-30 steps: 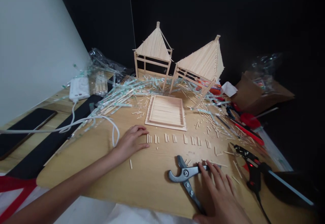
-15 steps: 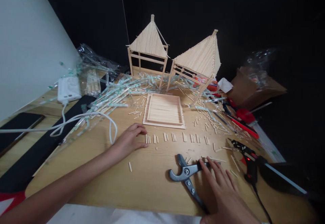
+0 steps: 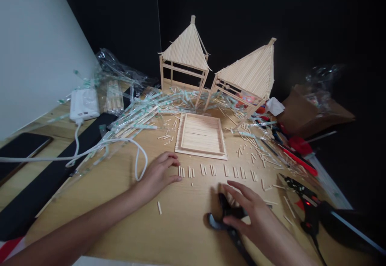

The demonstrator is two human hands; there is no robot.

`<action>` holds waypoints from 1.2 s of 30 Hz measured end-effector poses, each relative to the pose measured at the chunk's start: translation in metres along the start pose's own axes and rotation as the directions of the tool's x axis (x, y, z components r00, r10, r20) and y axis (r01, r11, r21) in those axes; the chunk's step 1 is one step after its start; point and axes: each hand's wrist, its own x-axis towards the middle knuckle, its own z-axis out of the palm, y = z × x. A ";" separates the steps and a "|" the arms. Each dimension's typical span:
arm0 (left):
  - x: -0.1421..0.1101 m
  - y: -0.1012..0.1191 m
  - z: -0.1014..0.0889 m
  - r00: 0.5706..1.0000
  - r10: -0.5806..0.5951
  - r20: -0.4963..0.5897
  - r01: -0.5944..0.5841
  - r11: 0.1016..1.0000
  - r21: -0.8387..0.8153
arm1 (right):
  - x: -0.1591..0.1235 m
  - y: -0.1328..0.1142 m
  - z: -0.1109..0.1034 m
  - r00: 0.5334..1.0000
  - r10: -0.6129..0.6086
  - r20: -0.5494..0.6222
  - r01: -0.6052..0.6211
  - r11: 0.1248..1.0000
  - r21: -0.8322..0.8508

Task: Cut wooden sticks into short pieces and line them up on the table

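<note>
My left hand (image 3: 163,172) rests on the table at the left end of a row of short cut sticks (image 3: 204,170). Its fingers and thumb are apart beside the first little group, with nothing seen between them. Over the cutting pliers (image 3: 216,222) is my right hand (image 3: 249,207), fingers spread, partly hiding the tool; it does not appear to grip it. Behind the row lies a square stick tray (image 3: 200,132) with a raised rim. One loose stick piece (image 3: 159,207) lies nearer me, and a tiny offcut (image 3: 192,184) sits below the row.
Two stick-built huts (image 3: 184,49) with pointed roofs stand at the back amid plastic wrappers (image 3: 141,113). A glue gun (image 3: 307,205) with a lit red light lies right. Left are a white charger (image 3: 84,104), its looped cable (image 3: 144,157) and a phone (image 3: 22,151).
My right hand has lifted and moved left over the cutting pliers, fingers still apart. My left hand stays by the row. The whole view has shifted slightly.
</note>
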 end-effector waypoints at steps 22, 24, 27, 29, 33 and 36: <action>-0.004 0.001 0.004 0.997 0.028 -0.070 -0.028 1.000 -0.010 | 0.112 -0.070 0.027 0.974 -0.222 -0.054 0.218 0.973 -0.074; -0.004 0.001 0.004 0.997 0.031 -0.073 -0.031 1.000 -0.004 | 0.113 -0.071 0.028 0.976 -0.210 -0.050 0.206 0.976 -0.070; -0.004 0.001 0.004 0.997 0.034 -0.065 -0.034 0.999 0.009 | 0.115 -0.071 0.029 0.978 -0.201 -0.056 0.197 0.978 -0.068; -0.004 0.002 0.004 0.997 0.031 -0.065 -0.030 0.999 0.015 | 0.115 -0.071 0.030 0.978 -0.201 -0.059 0.197 0.978 -0.066; -0.004 0.002 0.004 0.998 0.019 -0.065 -0.018 1.000 0.005 | 0.115 -0.070 0.031 0.978 -0.200 -0.061 0.196 0.979 -0.063; -0.004 0.002 0.005 0.998 0.017 -0.068 -0.017 1.000 -0.004 | 0.115 -0.071 0.030 0.979 -0.196 -0.056 0.193 0.980 -0.057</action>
